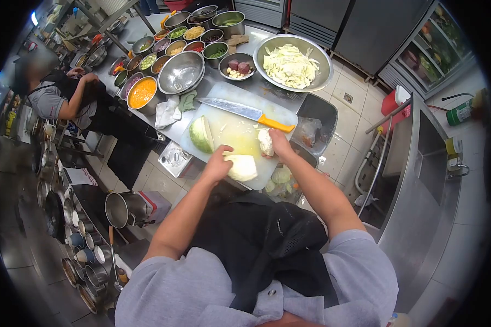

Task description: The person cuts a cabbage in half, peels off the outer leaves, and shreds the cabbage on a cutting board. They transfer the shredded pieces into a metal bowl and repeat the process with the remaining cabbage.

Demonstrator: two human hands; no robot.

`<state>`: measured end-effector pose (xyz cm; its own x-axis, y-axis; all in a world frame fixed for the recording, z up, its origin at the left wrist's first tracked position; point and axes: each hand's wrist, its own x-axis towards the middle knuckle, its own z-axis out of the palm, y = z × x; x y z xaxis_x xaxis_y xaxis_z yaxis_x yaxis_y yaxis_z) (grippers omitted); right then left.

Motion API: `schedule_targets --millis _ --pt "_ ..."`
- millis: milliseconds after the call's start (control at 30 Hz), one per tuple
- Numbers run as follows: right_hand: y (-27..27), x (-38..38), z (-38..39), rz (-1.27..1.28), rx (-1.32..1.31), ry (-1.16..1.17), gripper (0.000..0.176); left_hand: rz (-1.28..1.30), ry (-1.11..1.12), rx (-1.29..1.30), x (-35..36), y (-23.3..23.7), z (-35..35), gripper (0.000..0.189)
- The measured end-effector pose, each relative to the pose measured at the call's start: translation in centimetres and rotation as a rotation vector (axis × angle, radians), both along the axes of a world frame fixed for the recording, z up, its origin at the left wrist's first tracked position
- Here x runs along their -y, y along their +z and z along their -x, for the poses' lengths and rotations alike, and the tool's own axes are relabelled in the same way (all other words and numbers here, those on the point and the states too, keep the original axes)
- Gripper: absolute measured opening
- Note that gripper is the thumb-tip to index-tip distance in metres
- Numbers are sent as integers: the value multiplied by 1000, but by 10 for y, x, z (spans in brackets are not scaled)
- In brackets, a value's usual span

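A whitish cutting board (234,131) lies on the steel table. My left hand (219,163) grips a pale cabbage piece (243,168) at the board's near edge. My right hand (279,146) holds a smaller whitish cabbage chunk (265,141) near the board's right side. Between the hands and the far edge rests a large knife (245,113), its yellow handle toward the right and its blade toward the left. A green-skinned cabbage wedge (201,134) sits on the board's left part. Small pale scraps are scattered on the board.
Beyond the board stand a big bowl of cut cabbage (291,62), an empty steel bowl (181,72) and several small filled bowls. A grey bin (316,121) is at the table's right edge. At the left, another person (60,98) stands by the table.
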<state>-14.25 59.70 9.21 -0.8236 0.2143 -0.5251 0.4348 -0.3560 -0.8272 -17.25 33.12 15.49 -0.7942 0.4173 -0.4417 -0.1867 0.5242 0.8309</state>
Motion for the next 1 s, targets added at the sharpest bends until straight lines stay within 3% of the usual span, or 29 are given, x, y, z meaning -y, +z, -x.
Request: schedule_targets --millis 67,100,133,167,267,333,467,500,533,567,633,700,833,933,1000 --pt "24 11 0 -22 60 135 42 45 44 -363 28 11 17 50" --pt "29 17 4 -18 45 197 42 4 60 -397 39 35 29 51" --pt "28 24 9 -7 53 200 42 -42 202 -207 44 59 45 52" --pt "27 31 16 -27 25 235 40 -138 308 -175 44 89 56 51" --pt "9 45 42 -197 -9 269 43 -266 371 -284 65 94 127 48" --pt "10 42 54 -1102 -155 443 50 -271 439 -240 57 109 154 46" --pt "35 29 57 -1196 -55 483 43 -264 319 -220 61 45 224 44" --pt "46 23 61 -1189 -45 531 29 -238 276 -195 57 37 231 43" --pt "54 18 67 -1192 -33 537 29 -213 231 -170 51 29 239 42" --pt "59 14 71 -1314 -60 508 27 -230 254 -89 46 21 245 39" --pt "56 14 78 -1431 -67 480 32 -199 248 -42 38 11 252 38" --pt "50 8 89 -1546 42 597 42 -188 222 -6 34 8 259 38" --pt "38 -21 78 -1420 76 623 40 -313 302 78 41 -2 261 39" --pt "60 -51 38 -1456 135 531 38 -335 284 35 39 -13 261 40" --pt "78 -56 -2 -1331 307 573 36 -161 152 -36 35 -31 263 41"
